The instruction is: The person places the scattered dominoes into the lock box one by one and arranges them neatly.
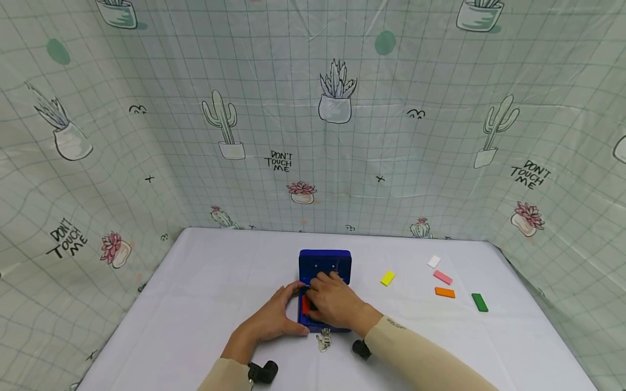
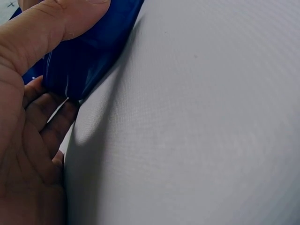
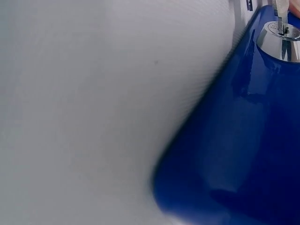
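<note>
Nearest, small black cams are worn at the wrists, left cam (image 1: 266,372) & right cam (image 1: 362,349). Next, keys (image 1: 324,340) are hung at the front of the blue box (image 3: 234,150), one key being seated in its silver lock (image 3: 285,47). The box is set on the white cloth (image 1: 220,282), approx. mid-table. Its left side is gripped by the L hand (image 1: 277,316), thumb at the front corner, fingers at the side farther back. The R hand (image 1: 337,304) is held bent down into the box; whether anything is pinched can't be told, fingertips hidden. Beside it a red block (image 1: 305,304) is partly seen inside. The lid (image 1: 318,265) is stood open behind. Box is judged stiff, fairly light, a bit slippery w/ its glossy coat; best held by the side walls, clear of lid & keys. Block is judged light & firm, best pinched by its edges. Off right, loose blocks are laid: green (image 1: 480,302), orange (image 1: 445,292), yellow (image 1: 388,278), pink (image 1: 443,277), white (image 1: 433,262). Farthest, a cactus-print curtain (image 1: 274,81) is hung
</note>
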`<state>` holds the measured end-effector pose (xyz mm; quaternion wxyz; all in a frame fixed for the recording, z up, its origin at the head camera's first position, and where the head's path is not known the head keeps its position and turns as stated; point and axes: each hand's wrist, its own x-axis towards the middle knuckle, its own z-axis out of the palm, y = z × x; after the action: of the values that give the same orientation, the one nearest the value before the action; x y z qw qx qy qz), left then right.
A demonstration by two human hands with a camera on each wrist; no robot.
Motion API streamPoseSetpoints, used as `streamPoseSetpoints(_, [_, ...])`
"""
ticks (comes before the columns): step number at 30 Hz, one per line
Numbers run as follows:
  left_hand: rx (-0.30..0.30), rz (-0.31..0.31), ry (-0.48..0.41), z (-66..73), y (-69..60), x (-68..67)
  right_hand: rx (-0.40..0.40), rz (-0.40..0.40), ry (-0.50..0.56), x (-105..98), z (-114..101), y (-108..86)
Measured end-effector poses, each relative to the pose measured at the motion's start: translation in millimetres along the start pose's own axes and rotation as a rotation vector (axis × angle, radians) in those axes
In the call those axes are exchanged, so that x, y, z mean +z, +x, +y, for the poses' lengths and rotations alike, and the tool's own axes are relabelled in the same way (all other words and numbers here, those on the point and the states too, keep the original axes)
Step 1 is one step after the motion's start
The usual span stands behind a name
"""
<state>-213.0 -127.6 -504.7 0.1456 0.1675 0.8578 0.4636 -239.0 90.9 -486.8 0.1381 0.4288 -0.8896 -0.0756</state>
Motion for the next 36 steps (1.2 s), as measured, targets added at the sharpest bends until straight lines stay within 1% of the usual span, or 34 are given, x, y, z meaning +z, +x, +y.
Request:
streamPoseSetpoints(8, [-0.006,-0.006,0.000,-0.5,-0.8,0.2,-0.003,-0.021,-0.004,1.7,-1.2,1.6])
streamPoseSetpoints(13, [-0.011,-0.008,-0.005,-2.4,0.3,0.2,-0.003,-0.015,-0.008,2.5,-1.5,2.3])
streamPoseSetpoints(19, [-0.001,-0.003,0.000,-2.8,0.5,0.0,0.016,0.031,0.009,1.0,-0.5,1.0])
streamPoseSetpoints(28, [0.008,0.002,0.020,-2.4,-0.4,0.3,0.055,0.135,0.004,-1.4,3.1,-2.3])
streamPoseSetpoints(32, [0.001,0.006,0.022,-2.6,0.0,0.3,0.065,0.157,0.003,-3.2,7.1,-7.4])
streamPoseSetpoints(36, [0.001,0.011,0.013,-2.0,0.0,0.7,0.081,0.174,0.001,-5.1,14.4,-16.7])
